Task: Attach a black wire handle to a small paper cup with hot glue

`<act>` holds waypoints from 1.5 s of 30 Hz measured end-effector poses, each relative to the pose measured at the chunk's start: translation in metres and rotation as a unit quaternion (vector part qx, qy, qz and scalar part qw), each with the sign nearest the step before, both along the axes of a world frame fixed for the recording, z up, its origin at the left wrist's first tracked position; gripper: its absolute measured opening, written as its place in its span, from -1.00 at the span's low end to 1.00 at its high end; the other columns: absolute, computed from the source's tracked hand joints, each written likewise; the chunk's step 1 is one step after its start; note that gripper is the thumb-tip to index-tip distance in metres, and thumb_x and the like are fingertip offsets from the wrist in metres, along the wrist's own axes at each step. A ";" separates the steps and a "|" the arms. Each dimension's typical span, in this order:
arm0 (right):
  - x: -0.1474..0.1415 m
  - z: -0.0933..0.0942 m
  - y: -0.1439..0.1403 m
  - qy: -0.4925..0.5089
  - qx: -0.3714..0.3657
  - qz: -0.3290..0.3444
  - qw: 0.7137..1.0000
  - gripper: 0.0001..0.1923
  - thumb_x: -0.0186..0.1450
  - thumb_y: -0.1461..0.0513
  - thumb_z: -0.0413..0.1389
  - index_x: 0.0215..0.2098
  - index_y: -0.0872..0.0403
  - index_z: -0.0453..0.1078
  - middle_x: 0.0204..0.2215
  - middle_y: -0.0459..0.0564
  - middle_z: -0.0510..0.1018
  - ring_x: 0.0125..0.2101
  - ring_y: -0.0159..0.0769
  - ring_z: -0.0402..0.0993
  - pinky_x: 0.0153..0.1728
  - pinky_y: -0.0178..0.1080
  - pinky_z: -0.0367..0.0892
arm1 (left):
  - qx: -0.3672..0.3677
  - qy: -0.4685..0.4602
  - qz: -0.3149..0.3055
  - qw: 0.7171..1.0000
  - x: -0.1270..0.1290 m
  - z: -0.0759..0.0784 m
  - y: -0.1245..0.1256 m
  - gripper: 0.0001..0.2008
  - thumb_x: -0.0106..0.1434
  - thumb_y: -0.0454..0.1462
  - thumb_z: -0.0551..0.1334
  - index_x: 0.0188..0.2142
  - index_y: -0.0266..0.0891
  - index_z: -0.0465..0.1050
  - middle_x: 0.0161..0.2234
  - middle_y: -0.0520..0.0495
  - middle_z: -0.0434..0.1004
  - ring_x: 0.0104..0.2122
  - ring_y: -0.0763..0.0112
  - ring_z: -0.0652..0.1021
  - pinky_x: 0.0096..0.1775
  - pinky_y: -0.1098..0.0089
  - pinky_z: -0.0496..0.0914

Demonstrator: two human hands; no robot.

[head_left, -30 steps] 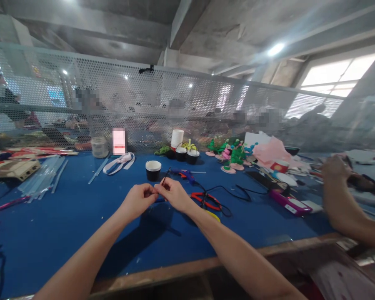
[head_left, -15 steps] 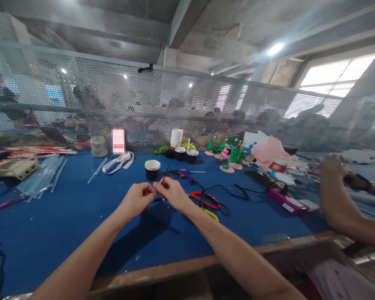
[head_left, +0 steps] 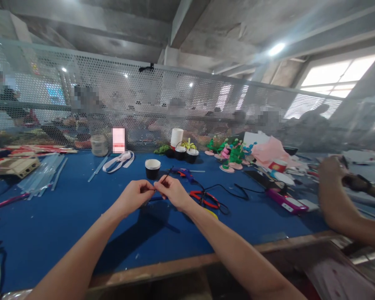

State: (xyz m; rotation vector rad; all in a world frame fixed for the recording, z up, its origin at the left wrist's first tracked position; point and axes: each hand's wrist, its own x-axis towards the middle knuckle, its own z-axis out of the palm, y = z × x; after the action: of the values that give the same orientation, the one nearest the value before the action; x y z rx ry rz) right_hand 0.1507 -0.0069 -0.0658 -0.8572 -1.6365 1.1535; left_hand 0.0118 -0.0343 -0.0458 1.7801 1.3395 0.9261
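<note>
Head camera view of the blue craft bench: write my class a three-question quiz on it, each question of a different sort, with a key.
1. True or false: the left hand and the right hand meet at the fingertips, pinching a thin black wire.
2. Which stands just beyond the hands on the blue table? A. a black cup with a white inside B. a glass bottle C. a metal bowl
3. Fill in: the red-handled pliers lie on the person's ____ side of the hands.

Key: 1 true; 2 A; 3 right
</note>
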 end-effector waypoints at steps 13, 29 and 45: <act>0.000 -0.002 0.001 -0.010 0.009 -0.019 1.000 -0.73 0.03 0.08 0.07 -0.60 0.10 0.16 -0.78 -0.26 0.20 -0.76 -0.56 0.09 -0.72 -0.42 0.02 | 0.057 0.057 0.033 0.996 0.003 -0.001 -0.001 -0.78 -0.01 -0.17 0.08 -0.59 -0.30 0.29 -0.71 0.12 0.18 -0.67 0.58 0.16 -0.62 0.52 0.02; 0.000 0.001 -0.001 0.129 -0.162 0.080 0.975 -0.63 -0.12 0.05 0.19 -0.59 0.11 0.15 -0.77 -0.27 0.23 -0.74 -0.58 0.11 -0.72 -0.45 0.08 | 0.175 0.105 0.023 0.979 0.002 0.002 -0.004 -0.85 0.06 -0.26 0.07 -0.51 -0.28 0.33 -0.62 0.07 0.33 -0.61 0.56 0.27 -0.54 0.53 0.13; -0.002 -0.003 -0.002 -0.049 0.054 -0.090 0.993 -0.73 0.05 0.07 0.04 -0.61 0.09 0.16 -0.77 -0.22 0.20 -0.73 -0.50 0.12 -0.70 -0.39 0.05 | 0.161 0.167 0.115 0.966 0.013 -0.002 -0.008 -0.84 0.00 -0.23 0.11 -0.51 -0.27 0.40 -0.69 0.08 0.26 -0.65 0.54 0.23 -0.57 0.51 0.07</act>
State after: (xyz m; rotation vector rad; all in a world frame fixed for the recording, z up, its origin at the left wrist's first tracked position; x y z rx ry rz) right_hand 0.1490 -0.0090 -0.0683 -0.9825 -1.6488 0.9016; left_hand 0.0245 -0.0421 -0.0478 2.1313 1.7157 1.0501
